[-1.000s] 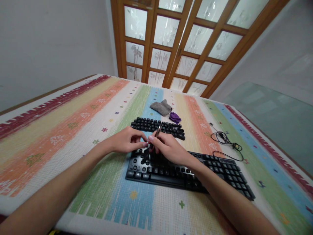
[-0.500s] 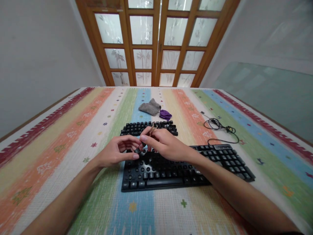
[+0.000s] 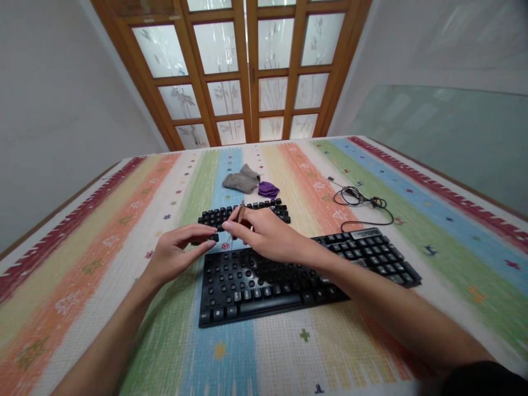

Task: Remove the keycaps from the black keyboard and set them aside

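Note:
A black keycap (image 3: 214,237) is pinched between the thumb and fingertips of my left hand (image 3: 175,250), just beyond the keyboard's far left corner. My right hand (image 3: 268,235) is closed around a thin wire tool with a brown top (image 3: 242,213), which looks like a wire keycap puller. Its fine wires point down, close to the keycap but apart from it. Below the hands lies a black keyboard (image 3: 268,303). Many keys are off its left part, leaving bare posts, while the space bar and the right-hand keys are on. My right forearm hides some of it.
Loose black keycaps (image 3: 214,216) lie in rows behind the keyboard. Farther back are a grey cloth (image 3: 241,180) and a purple cloth (image 3: 269,190). The coiled black cable (image 3: 350,193) lies at the right, on a striped tablecloth (image 3: 165,341).
My hands have moved a little apart, and the left has shifted left with the keycap. The wires of the tool now show below my right fingers. The view has turned slightly.

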Motion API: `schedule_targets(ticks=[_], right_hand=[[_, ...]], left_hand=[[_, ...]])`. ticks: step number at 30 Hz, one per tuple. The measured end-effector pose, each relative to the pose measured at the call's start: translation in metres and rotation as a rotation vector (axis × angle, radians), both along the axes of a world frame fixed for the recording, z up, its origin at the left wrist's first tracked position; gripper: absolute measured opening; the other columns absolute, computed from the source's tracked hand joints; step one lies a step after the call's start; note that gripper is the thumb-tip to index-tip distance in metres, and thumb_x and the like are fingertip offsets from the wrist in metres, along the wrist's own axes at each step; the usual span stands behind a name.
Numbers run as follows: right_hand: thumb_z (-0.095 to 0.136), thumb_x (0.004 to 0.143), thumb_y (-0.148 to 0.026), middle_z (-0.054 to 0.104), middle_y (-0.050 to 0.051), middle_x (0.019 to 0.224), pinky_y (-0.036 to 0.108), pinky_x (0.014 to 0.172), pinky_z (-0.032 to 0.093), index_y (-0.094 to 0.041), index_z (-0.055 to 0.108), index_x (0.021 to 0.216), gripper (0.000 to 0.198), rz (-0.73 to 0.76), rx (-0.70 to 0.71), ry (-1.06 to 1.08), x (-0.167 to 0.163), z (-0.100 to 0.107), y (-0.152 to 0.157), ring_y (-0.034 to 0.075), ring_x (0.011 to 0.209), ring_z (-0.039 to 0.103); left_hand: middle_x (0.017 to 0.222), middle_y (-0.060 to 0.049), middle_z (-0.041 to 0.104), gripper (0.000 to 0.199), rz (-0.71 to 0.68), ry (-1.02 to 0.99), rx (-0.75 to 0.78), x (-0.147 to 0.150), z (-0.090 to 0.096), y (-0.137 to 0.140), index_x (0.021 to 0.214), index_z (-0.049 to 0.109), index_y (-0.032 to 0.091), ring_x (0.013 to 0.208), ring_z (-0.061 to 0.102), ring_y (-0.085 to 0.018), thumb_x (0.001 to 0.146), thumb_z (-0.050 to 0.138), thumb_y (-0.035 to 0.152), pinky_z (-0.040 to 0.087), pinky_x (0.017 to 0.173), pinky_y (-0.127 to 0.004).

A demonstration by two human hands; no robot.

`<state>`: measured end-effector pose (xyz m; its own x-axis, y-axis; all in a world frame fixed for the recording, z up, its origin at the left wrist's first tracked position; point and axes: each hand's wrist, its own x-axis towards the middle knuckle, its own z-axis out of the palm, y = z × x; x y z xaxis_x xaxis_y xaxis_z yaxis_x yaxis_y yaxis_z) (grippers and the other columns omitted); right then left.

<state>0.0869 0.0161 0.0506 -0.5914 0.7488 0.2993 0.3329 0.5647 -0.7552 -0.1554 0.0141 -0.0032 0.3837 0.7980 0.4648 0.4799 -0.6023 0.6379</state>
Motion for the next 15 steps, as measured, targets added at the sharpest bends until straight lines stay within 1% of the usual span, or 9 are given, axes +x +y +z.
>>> schedule_targets(ticks=[2,3,5,9,12,15], right_hand=[[0.049,0.101,-0.034,0.067,0.003,0.079,0.026,0.069,0.04,-0.012,0.066,0.094,0.028,0.066,0.024,-0.056,0.003,0.003,0.0,0.013,0.071,0.058],[0.049,0.101,-0.034,0.066,0.002,0.077,0.025,0.067,0.039,-0.012,0.066,0.095,0.029,0.103,0.04,-0.088,0.005,0.005,0.0,0.013,0.068,0.057],[0.05,0.101,-0.034,0.064,0.001,0.073,0.025,0.065,0.037,-0.012,0.066,0.095,0.028,0.158,0.073,-0.142,0.008,0.008,0.0,0.012,0.065,0.055],[0.049,0.101,-0.035,0.061,0.0,0.07,0.025,0.063,0.035,-0.011,0.066,0.095,0.03,0.165,0.088,-0.188,0.011,0.012,-0.001,0.012,0.062,0.053],[0.05,0.101,-0.036,0.061,0.0,0.069,0.024,0.063,0.034,-0.011,0.067,0.094,0.031,0.188,0.061,-0.179,0.01,0.01,-0.001,0.011,0.062,0.052],[0.053,0.099,-0.037,0.064,0.0,0.072,0.024,0.062,0.035,-0.01,0.069,0.094,0.032,0.26,0.029,-0.19,0.007,0.007,-0.002,0.01,0.063,0.054]], left_hand=[[0.102,-0.008,0.072,0.015,0.03,0.114,0.177,-0.004,-0.004,0.005,0.094,0.074,0.019,0.093,0.068,-0.02,0.086,0.069,0.03,0.058,0.084,-0.034],[0.104,-0.008,0.07,0.014,0.046,0.164,0.242,-0.006,-0.007,0.007,0.094,0.073,0.019,0.096,0.067,-0.021,0.087,0.067,0.029,0.057,0.086,-0.036],[0.106,-0.009,0.067,0.015,0.066,0.257,0.318,-0.01,-0.015,0.011,0.096,0.072,0.019,0.101,0.064,-0.022,0.09,0.064,0.029,0.055,0.09,-0.039],[0.109,-0.01,0.063,0.019,0.06,0.379,0.326,-0.015,-0.027,0.015,0.099,0.07,0.018,0.106,0.059,-0.024,0.094,0.056,0.03,0.052,0.093,-0.043],[0.11,-0.011,0.062,0.021,0.062,0.395,0.326,-0.016,-0.03,0.016,0.101,0.07,0.017,0.106,0.058,-0.025,0.096,0.053,0.029,0.051,0.092,-0.044],[0.11,-0.011,0.062,0.021,0.065,0.389,0.351,-0.016,-0.031,0.016,0.101,0.07,0.016,0.105,0.057,-0.025,0.097,0.053,0.029,0.052,0.091,-0.044]])
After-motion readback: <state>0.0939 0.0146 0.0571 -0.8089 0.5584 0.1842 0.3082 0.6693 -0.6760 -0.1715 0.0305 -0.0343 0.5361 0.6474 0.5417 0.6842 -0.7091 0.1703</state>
